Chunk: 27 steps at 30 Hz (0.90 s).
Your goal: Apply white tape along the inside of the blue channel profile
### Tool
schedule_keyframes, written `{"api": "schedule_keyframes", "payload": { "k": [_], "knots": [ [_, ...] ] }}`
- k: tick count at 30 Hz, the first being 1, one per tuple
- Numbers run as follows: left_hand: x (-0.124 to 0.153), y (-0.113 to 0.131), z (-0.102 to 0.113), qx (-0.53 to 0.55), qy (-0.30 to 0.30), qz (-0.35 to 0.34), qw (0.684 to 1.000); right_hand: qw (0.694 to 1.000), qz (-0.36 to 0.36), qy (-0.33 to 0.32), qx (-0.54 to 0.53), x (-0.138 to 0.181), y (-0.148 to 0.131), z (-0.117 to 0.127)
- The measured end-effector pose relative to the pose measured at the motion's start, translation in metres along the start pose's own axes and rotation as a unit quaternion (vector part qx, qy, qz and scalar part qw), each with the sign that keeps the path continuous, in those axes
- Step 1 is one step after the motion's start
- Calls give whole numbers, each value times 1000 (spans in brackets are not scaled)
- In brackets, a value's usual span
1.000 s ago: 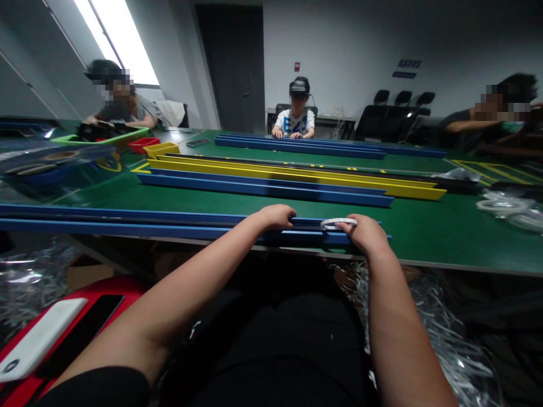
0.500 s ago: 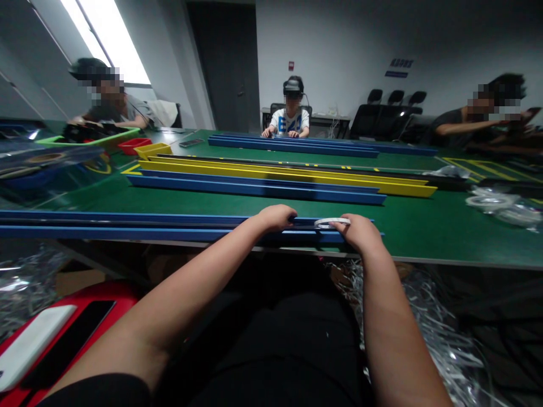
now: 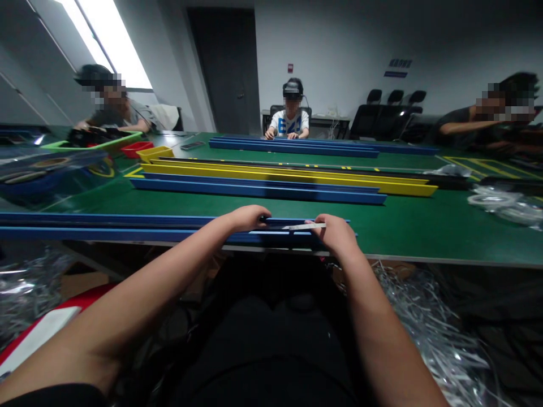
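Observation:
A long blue channel rail [image 3: 127, 226] lies along the near edge of the green table [image 3: 424, 232]. My left hand [image 3: 248, 217] rests closed on top of the rail, fingers curled over its far lip. My right hand [image 3: 335, 232] is closed on a flat white roll of tape [image 3: 303, 226], held edge-on just above the rail near its right end. The two hands are about a hand's width apart.
More blue rails [image 3: 258, 189] and a yellow rail [image 3: 288, 175] lie across the table's middle. Three other people sit at the far and side edges. Coloured bins [image 3: 156, 151] stand at the left, clear tape rolls [image 3: 500, 203] at the right. Shredded clear film [image 3: 432, 316] lies below.
Both my hands have slid left along the blue rail, and the white tape roll has moved with my right hand, now seen flatter and nearer my left hand.

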<state>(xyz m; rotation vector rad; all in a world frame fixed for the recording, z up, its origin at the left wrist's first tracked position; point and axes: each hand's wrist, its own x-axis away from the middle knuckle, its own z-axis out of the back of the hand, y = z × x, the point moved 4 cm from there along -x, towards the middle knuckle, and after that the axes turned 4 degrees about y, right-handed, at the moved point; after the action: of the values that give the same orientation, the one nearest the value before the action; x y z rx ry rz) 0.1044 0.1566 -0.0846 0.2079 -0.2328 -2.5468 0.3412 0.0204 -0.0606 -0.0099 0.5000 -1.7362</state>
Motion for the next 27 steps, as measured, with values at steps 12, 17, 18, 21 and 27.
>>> {"api": "schedule_keyframes", "payload": {
  "k": [12, 17, 18, 21, 27],
  "knots": [
    [-1, -7, -3, -14, -10, 93, 996, 989, 11, 73, -129, -3, 17, 21],
    [0, -6, -1, -15, -16, 103, 994, 992, -33, 91, -80, -8, 57, 29],
    [0, -5, -1, -14, -16, 103, 994, 993, -37, 89, -74, -10, 65, 30],
    [-1, -4, -1, -14, -17, 101, 995, 994, -53, 83, -46, -12, 89, 27],
    [0, -3, 1, -24, -20, 98, 995, 995, -22, 40, -85, -15, 108, 11]
  ]
}}
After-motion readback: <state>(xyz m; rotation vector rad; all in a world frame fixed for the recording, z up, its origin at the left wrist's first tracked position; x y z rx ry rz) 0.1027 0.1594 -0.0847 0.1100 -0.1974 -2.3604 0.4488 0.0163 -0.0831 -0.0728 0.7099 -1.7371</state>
